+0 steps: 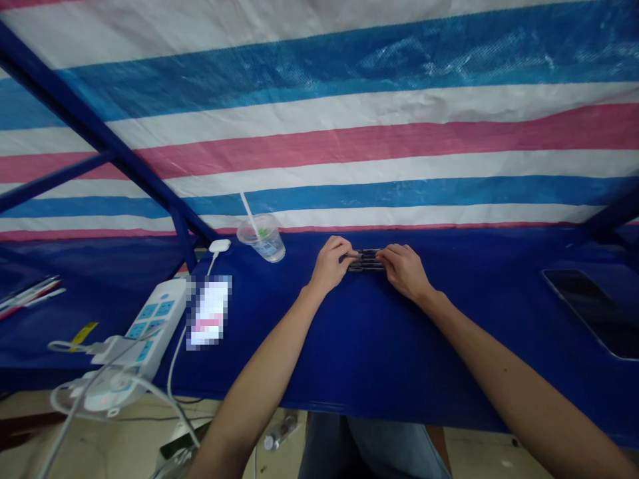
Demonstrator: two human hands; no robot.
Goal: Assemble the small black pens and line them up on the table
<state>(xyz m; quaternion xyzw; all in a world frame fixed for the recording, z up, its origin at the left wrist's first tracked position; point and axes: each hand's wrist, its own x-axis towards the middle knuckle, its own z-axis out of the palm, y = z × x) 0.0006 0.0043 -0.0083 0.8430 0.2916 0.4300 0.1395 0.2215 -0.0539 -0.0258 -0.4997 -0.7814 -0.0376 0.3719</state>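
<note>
Several dark, slim pens (pixel 368 261) lie side by side in a small row on the blue surface, pointing left to right. At their left ends is my left hand (pixel 332 261), its thumb and fingers closed on them. My right hand (pixel 403 266) pinches the opposite ends, fingers bent together. Both hands rest low at the table, so the tips of the pens are partly hidden behind the fingers.
Left of my hands stands a clear plastic cup (pixel 268 239) with a straw. A lit phone (pixel 210 313), a white power strip (pixel 154 326) with cables and loose pens (pixel 32 294) lie further left. A dark phone (pixel 594 313) lies right. A striped sheet (pixel 349 146) hangs behind.
</note>
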